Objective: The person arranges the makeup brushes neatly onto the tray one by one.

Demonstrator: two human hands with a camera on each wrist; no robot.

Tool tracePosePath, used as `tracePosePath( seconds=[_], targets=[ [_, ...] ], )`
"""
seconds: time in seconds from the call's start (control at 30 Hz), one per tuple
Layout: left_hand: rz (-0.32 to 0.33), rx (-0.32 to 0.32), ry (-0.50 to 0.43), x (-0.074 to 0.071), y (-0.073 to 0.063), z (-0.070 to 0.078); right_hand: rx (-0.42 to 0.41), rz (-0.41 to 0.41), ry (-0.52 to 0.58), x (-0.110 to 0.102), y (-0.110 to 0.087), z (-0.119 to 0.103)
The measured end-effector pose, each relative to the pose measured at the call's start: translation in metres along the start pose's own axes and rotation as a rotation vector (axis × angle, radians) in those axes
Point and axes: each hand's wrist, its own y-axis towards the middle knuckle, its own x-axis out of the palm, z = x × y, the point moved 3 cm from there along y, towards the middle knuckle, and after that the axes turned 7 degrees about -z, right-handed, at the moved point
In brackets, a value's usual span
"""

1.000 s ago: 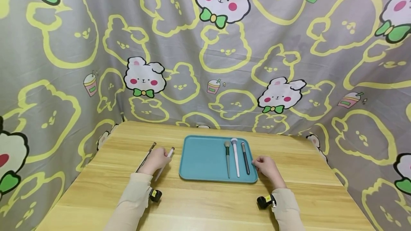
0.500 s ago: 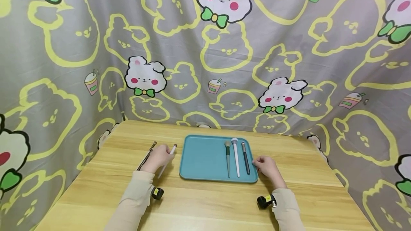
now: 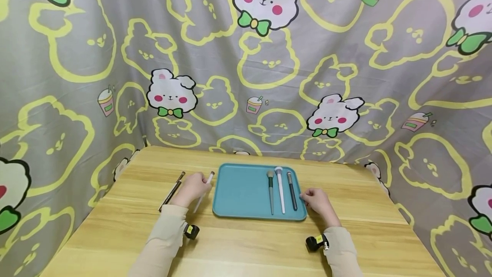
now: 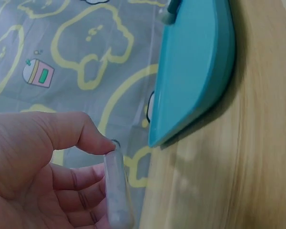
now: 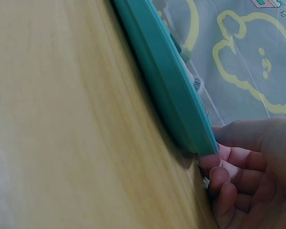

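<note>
Left hand (image 3: 193, 188) has slid toward 3 o'clock since a second ago, bringing the slim white-handled brush with a brownish head (image 3: 210, 177) closer to the smooth, teal, round-cornered rectangular tray (image 3: 244, 191). Now just a thin strip of the yellowish wood-grain table (image 3: 246, 243) shows between brush and the tray's 9 o'clock edge. Roomier inside: wide stretch of teal floor from that rim over to the slim green-and-grey brush (image 3: 270, 193). Past it, toward 3 o'clock, are the long white brush with a fluffy head (image 3: 281, 193) and the short black-handled brush (image 3: 292, 191).

Held brush runs 1 to 7 o'clock, head at 1. Tray ones sit closer to 12–6, heads up at 12. Slim dark brushwork (image 3: 171, 191) lies at the left hand's 8 o'clock, also slanting 1 to 7.

Left wrist cam shows the thumb and fingers pinching the white handle, rounded end toward the lens; can't tell if it touches the wood. Right hand (image 3: 318, 201) grips the tray's 3 o'clock edge, and only the right wrist cam shows fingers curled below the rim.
</note>
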Motion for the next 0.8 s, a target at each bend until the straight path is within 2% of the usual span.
tracePosePath(
  seconds=[0.37,0.8],
  targets=[
    [0.015,0.045,-0.059,0.014,0.010,0.026,-0.003,0.007,-0.013,0.000,0.001,0.000],
    [-0.066,0.121,-0.185,0.041,0.023,0.064,0.011,-0.010,0.008,0.000,0.000,0.000]
  ],
)
